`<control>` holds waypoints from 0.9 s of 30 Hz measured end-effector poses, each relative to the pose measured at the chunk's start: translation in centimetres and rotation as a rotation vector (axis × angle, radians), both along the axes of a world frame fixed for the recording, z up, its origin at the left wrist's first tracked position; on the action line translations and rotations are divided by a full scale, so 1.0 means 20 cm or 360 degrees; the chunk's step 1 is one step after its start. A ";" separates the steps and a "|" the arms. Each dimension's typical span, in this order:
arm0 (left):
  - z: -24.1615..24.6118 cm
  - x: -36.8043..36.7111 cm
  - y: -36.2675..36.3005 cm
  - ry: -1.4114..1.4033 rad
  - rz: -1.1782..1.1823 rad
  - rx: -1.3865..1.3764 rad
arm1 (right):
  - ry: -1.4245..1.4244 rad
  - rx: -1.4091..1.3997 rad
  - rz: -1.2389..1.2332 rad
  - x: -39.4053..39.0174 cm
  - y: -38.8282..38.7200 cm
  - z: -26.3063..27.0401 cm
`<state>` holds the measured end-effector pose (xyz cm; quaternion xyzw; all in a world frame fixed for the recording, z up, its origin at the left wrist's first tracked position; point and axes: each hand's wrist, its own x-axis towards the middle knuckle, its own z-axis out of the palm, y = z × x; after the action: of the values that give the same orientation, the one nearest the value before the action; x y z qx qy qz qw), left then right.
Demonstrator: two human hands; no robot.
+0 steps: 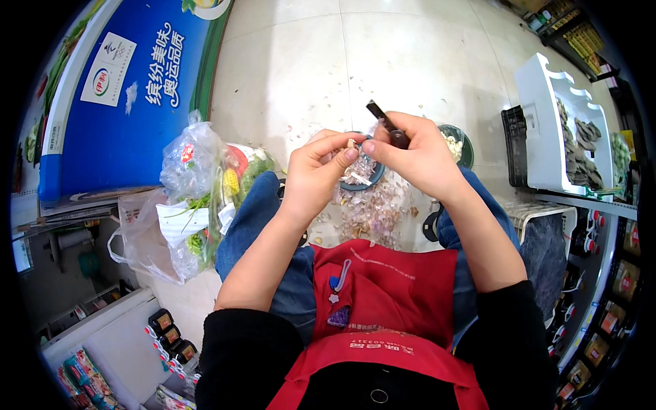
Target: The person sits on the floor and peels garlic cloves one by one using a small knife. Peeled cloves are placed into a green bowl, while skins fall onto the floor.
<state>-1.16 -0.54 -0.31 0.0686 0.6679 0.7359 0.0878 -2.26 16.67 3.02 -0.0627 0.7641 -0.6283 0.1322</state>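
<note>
Pinched between the thumb and fingers of my left hand (320, 166) is a small garlic clove (351, 144). My right hand (417, 156) grips a black-handled knife (388, 124); its blade is hard to make out. The right thumb and fingers come close to the clove. Beneath both hands stands a blue-green bowl (376, 180) with garlic and papery skins (361, 166) in it, partly hidden by the hands. Beyond my right wrist, a dark green bowl (467, 154) holds peeled garlic cloves (452, 146).
Loose garlic skins (371, 215) litter the tiled floor (287, 61) between my feet. Plastic bags of vegetables (192, 164) lie left, beside a blue freezer cabinet (123, 143). At right are a white foam box (543, 128) of mushrooms and a plastic crate (538, 210). My red apron (389, 292) covers my lap.
</note>
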 end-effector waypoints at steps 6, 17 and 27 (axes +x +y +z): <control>0.02 0.02 0.03 0.0853 0.0129 -0.0827 | -0.0104 -0.0013 -0.0008 0.00 0.00 -0.02; 0.01 0.03 0.04 0.0935 0.0164 -0.0818 | -0.0199 -0.0134 0.0030 -0.01 0.00 -0.03; -0.02 0.03 0.03 0.0540 0.0127 -0.0508 | -0.0244 -0.0187 0.0029 -0.02 -0.01 -0.03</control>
<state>-0.62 -0.01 -0.75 0.1501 0.7831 0.6018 -0.0449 -2.57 16.45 2.47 -0.0289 0.7131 -0.6736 0.1922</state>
